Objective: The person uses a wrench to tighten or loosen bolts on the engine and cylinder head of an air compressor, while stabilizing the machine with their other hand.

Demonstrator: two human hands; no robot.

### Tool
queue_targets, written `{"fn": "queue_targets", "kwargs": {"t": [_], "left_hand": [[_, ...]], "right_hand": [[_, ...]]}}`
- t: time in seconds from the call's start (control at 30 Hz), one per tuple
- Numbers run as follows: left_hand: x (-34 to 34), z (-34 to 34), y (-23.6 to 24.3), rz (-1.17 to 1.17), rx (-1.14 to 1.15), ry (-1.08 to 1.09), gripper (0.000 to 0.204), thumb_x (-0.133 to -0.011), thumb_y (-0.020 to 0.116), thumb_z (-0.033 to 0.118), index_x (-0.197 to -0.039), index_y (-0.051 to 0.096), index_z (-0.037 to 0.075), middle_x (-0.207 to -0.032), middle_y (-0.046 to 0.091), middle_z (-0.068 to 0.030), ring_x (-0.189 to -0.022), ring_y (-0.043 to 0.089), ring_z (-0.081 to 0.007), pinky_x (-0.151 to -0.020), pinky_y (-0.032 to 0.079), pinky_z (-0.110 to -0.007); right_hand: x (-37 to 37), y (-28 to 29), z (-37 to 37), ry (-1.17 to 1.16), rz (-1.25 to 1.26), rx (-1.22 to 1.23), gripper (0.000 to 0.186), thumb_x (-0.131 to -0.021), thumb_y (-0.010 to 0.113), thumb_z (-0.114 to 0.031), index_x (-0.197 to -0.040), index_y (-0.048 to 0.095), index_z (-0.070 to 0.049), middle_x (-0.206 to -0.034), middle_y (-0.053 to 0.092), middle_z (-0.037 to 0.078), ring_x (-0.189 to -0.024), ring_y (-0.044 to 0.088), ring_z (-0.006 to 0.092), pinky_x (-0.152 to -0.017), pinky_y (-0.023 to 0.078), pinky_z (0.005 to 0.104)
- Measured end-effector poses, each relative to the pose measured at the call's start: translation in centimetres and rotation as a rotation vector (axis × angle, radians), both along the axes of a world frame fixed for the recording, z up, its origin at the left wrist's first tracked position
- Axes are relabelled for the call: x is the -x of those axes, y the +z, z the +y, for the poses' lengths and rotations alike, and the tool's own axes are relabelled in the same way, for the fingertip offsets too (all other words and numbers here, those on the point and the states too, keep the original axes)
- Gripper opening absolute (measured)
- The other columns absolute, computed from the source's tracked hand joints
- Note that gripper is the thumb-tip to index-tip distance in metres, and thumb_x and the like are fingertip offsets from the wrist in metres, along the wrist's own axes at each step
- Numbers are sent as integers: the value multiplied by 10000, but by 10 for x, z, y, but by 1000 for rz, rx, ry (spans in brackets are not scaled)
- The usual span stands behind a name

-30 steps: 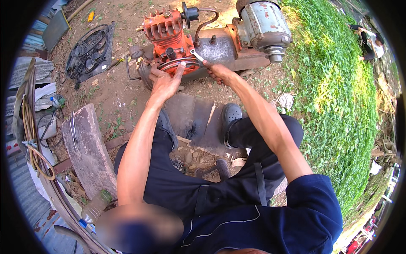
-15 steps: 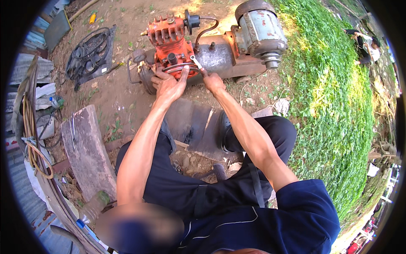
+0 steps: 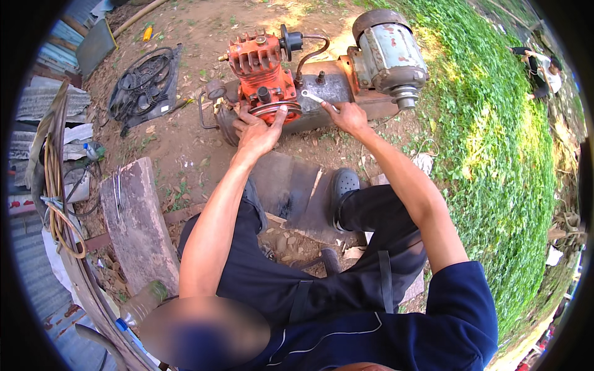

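Left hand and right hand at an orange, finned metal compressor pump, which stands on the left part of a dark grey cylindrical metal tank lying on bare soil. The left hand lies at the near side of the pump, on the red-orange grooved pulley wheel; its fingers and thumb are spread apart across the rim, and whether they grip it cannot be told. The right-hand fingers are closed around the lower end of a slim silver metal wrench. The wrench slants up and left, its ring end over the tank, just right of the pump; contact there cannot be told. At the tank's right end is a worn grey, round-bodied electric motor. Left, a weathered wooden plank carries thin metal rods. Upper right, another person is beyond green ground plants.
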State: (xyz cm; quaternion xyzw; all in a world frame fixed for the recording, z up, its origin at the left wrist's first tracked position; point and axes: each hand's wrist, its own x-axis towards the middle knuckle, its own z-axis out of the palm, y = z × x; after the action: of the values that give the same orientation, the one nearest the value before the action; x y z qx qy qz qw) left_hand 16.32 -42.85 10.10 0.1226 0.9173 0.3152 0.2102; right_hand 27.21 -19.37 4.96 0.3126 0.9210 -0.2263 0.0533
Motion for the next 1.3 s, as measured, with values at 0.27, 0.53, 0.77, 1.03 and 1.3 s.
{"fn": "queue_targets", "kwargs": {"t": [0.27, 0.53, 0.77, 1.03, 1.3], "left_hand": [[1, -1, 1, 3, 22, -25, 1254, -760, 521, 823, -1442, 8, -95, -1385, 210, -386, -1318, 286, -538, -1105, 285, -534], [3, -3, -4, 27, 41, -63, 1235, -781, 514, 807, -1423, 24, -126, -1367, 224, -381, -1309, 291, -516, -1106, 275, -527], [0, -3, 4, -14, 39, -51, 1222, -785, 516, 801, -1421, 36, -125, -1357, 227, -390, -1306, 289, -505, -1112, 268, -511], [0, -3, 1, 8, 28, -36, 1223, -786, 527, 793, -1423, 31, -126, -1359, 229, -389, -1302, 298, -502, -1105, 281, -505], [-4, 0, 3, 57, 68, -28, 1192, -768, 545, 801, -1427, 108, -91, -1370, 273, -360, -1311, 315, -481, -1096, 277, -532]], "right_hand": [[40, 14, 33, 287, -79, -96, 753, -879, 425, -740, -857, 743, -58, -774, 673, 241, -830, 663, 407, -764, 516, 483], [68, 2, 51, 462, -104, -81, 783, -879, 394, -756, -912, 734, -52, -834, 683, 229, -852, 658, 407, -789, 508, 489], [87, 7, 64, 633, -116, -155, 803, -897, 374, -745, -827, 725, -26, -746, 658, 243, -783, 650, 408, -735, 499, 495], [73, -4, 45, 460, -126, -159, 775, -893, 394, -733, -820, 725, -35, -797, 687, 228, -851, 672, 392, -748, 522, 486], [47, -23, 24, 345, 211, -416, 623, -929, 461, -616, -866, 696, -42, -781, 693, 194, -805, 682, 345, -783, 503, 475]]}}
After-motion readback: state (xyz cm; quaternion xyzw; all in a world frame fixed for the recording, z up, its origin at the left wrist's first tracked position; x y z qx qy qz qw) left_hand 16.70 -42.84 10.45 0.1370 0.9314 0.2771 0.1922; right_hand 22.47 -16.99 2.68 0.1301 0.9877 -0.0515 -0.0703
